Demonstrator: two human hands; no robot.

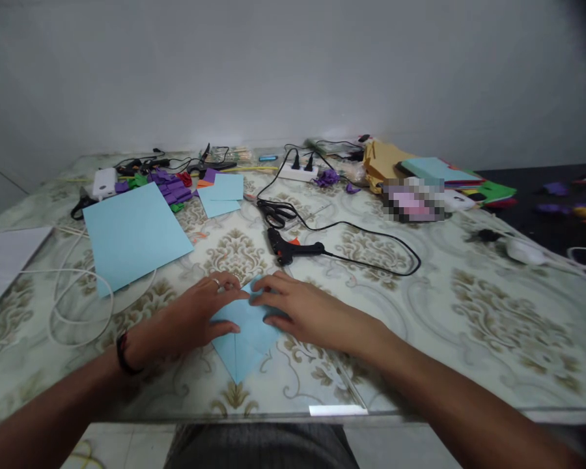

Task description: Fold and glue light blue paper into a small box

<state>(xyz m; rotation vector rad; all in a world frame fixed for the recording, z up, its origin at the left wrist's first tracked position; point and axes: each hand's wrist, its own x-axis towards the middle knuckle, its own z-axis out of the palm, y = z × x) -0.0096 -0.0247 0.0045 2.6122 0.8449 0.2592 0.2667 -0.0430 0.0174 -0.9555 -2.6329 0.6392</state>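
A light blue paper square (247, 342) lies on the table in front of me, turned corner-down, with a crease running up from its near corner. My left hand (205, 309) rests on its left side, thumb and fingers apart on the surface. From the right, my right hand (293, 303) lies over the upper right side with fingers spread. The fingertips of both hands almost meet near the far corner, which they partly hide. Just beyond them is a black glue gun (293, 249) with its cord, and behind that a pair of scissors (276, 212).
A larger blue sheet (137, 234) lies at the left beside a looped white cable (81, 319). Smaller blue squares (224, 192) and purple paper pieces (168, 185) are farther back. A power strip (297, 171) and a coloured paper stack (439, 170) stand toward the wall.
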